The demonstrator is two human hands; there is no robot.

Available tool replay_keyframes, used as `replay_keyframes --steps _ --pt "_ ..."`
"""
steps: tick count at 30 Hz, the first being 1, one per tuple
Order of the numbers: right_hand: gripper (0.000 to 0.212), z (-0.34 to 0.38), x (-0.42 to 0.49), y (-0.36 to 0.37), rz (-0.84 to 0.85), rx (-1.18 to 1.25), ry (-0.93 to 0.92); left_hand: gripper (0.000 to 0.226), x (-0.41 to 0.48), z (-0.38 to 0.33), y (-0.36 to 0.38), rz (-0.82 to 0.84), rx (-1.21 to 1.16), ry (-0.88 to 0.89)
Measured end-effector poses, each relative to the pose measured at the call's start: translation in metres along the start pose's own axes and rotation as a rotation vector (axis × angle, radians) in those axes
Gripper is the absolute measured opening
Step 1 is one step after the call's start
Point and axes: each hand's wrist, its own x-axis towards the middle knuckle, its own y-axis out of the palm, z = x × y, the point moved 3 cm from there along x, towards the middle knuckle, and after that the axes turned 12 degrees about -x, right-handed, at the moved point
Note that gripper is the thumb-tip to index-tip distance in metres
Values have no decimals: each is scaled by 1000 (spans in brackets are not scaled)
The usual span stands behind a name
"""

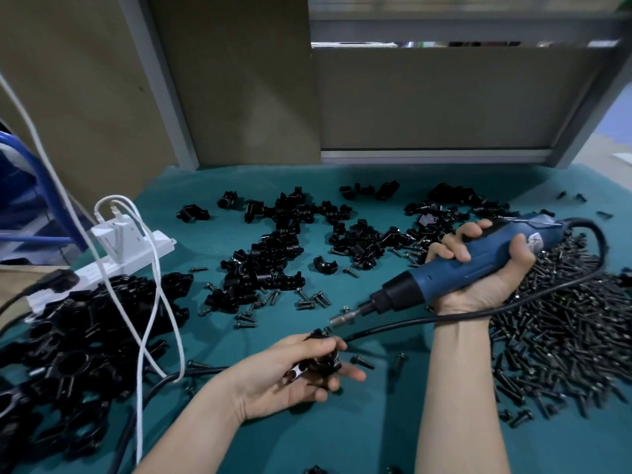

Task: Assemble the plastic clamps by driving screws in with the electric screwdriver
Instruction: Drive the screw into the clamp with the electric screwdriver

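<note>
Left hand (290, 374) is cupped palm-up low over the teal bench mat (359, 436), fingers curled and pinching a small black plastic clamp (316, 362). Thumb on top, fingertips underneath. The clamp is partly hidden by the fingers, so I can't tell if a screw is already seated.

Right hand (478, 268) is wrapped tight around the blue-bodied corded electric screwdriver (455, 268), all fingers closed on the barrel. The metal bit tip (343, 318) points down-left, just above the clamp; contact unclear.

Handling guess: the clamp looks light, rigid and smooth, and will likely spin or slip under torque. Best grip is on the flat outer sides, clear of the screw hole. The driver looks nose-heavy, and its black cord (444, 318) drapes over the right wrist and may tug.

Loose black clamp halves (270, 261) lie mid-mat. A heap of dark metal screws (564, 330) sits to the right, a pile of larger black clamps (68, 354) to the left by the white power strip (116, 254).
</note>
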Motion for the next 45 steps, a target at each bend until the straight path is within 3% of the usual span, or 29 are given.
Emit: replay_keyframes --steps 5,8,12,15,20,23,34,40,45 --pt "46 1 -1 -2 -4 115 13 66 0 -6 2 -44 39 92" --pt "29 3 -2 -9 -102 66 9 38 -3 -8 4 -57 120 113" --pt "31 2 -3 -14 -182 52 24 23 -3 -6 5 -98 192 125" --pt "31 0 -3 -14 -187 44 42 35 -4 -6 6 -72 212 124" --pt "32 0 -3 -15 -176 65 44 36 -11 -9 12 6 152 106" --pt "33 1 -4 -16 -169 90 40 44 -9 -10 10 -19 148 166" --pt "32 -5 -3 -7 -174 32 88 40 -4 -7 13 -141 286 300" --pt "32 -11 -2 -4 -161 19 112 16 -4 -6 13 -164 325 307" --pt "33 -13 -3 -6 -153 48 125 12 -3 -6 16 -180 395 371"
